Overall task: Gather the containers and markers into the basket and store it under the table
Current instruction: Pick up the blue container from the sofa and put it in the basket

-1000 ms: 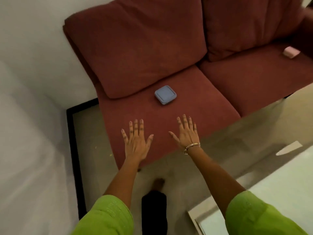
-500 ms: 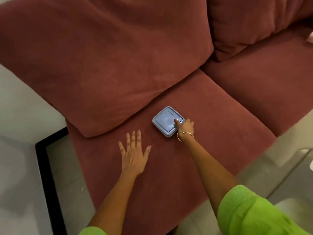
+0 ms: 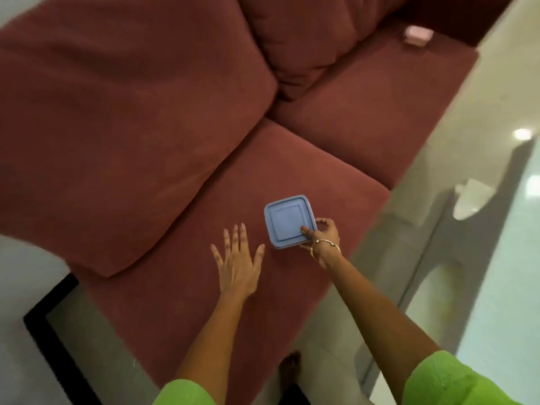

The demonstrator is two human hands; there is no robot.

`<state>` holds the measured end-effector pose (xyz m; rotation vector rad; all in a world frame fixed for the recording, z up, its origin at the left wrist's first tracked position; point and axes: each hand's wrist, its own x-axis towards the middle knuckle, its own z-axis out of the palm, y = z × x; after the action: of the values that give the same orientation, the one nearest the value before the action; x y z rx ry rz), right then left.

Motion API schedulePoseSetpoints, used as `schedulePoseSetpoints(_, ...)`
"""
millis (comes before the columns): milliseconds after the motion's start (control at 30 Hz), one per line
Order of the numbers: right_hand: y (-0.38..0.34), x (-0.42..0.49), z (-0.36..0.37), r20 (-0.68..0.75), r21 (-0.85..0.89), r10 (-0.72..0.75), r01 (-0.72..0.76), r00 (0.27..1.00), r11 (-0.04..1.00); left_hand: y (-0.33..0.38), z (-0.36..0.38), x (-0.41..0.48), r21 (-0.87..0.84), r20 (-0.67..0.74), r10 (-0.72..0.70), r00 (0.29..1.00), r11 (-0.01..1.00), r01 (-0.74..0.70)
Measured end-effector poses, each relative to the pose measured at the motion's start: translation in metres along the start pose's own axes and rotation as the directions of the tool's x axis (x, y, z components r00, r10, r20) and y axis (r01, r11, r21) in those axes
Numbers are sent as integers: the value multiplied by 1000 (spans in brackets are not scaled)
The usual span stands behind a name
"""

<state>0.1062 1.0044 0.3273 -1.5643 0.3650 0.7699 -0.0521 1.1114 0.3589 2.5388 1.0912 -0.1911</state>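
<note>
On the near seat cushion of the red sofa (image 3: 306, 176), from the head camera, I have my right hand (image 3: 321, 233) closed on the near right corner of the blue container (image 3: 289, 222): thumb on the lid, the other fingers wrapped round the edge and partly hidden beneath. The container is square, flat and lidded; whether it is clear of the cushion or resting on it I cannot tell for certain, though its near edge looks slightly raised. My left hand (image 3: 238, 263) is spread flat with fingers apart, just beside the container's left edge and not touching it, holding nothing.

Further along, on the far seat, a small pink container (image 3: 418, 35) lies near the corner, well apart from my hands. At the right edge I see a pale glossy table (image 3: 496, 258). No basket and no markers are in view.

I judge this to be the first pick-up: the blue container is secured but not stowed. The corner pinch looks thin for a wide, flat box, so the next move calls for keeping it level, perhaps with left-hand support, then turning to find the basket. The pink one comes after.
</note>
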Motion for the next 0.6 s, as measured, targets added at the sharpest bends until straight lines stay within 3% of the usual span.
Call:
schedulePoseSetpoints(133, -12, -37, -129, -97, 201, 71, -50, 993, 978, 96, 11, -43, -4, 112, 181, 977, 983, -182)
schedulePoseSetpoints(333, -22, -114, -357, -261, 366, 94, 8, 961, 931, 259, 59, -129, 15, 167, 493, 854, 865, -502)
schedulePoseSetpoints(467, 13, -165, -496, -376, 395, 121, 41, 919, 918, 346, 106, -198, -32, 207, 577, 790, 811, -584)
schedulePoseSetpoints(600, 68, -208, -599, -456, 466, 216, 25, 863, 884, 408, 155, -262, 28, 284, 648, 707, 732, -681)
